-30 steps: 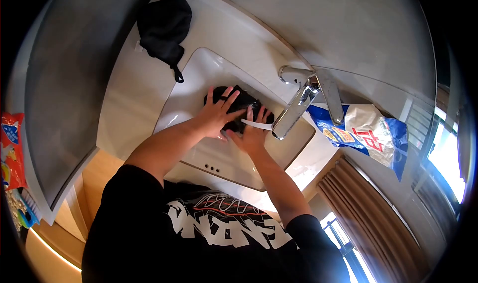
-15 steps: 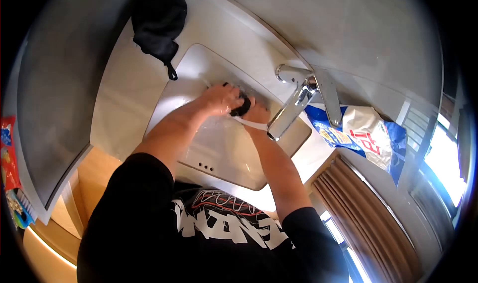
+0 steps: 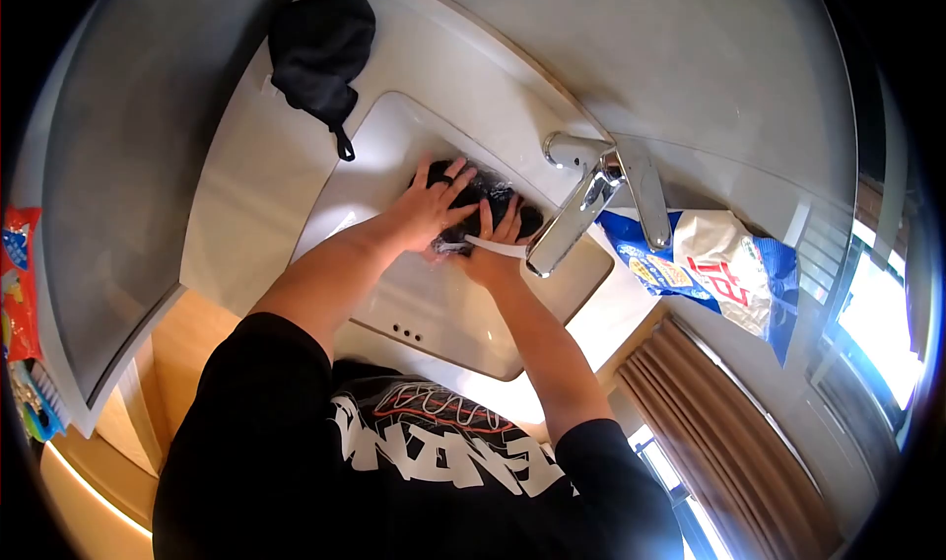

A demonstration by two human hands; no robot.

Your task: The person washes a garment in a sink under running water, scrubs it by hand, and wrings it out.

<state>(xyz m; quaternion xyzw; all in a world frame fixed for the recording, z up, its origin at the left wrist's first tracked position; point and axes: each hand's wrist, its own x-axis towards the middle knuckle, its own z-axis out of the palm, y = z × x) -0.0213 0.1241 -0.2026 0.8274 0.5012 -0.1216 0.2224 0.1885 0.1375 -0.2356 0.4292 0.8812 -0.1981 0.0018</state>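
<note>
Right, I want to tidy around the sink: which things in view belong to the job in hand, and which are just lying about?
Seemingly in use:
wet black item under the left hand and right hand
sink
faucet, running

Apparently just lying about:
black mitt-like item on the counter
blue-and-white bag by the faucet
red packet at the picture's left edge

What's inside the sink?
In the sink lies a black cloth, with the left hand and right hand spread on it. They hide parts of the cloth; whatever lies beneath it is covered.
</note>
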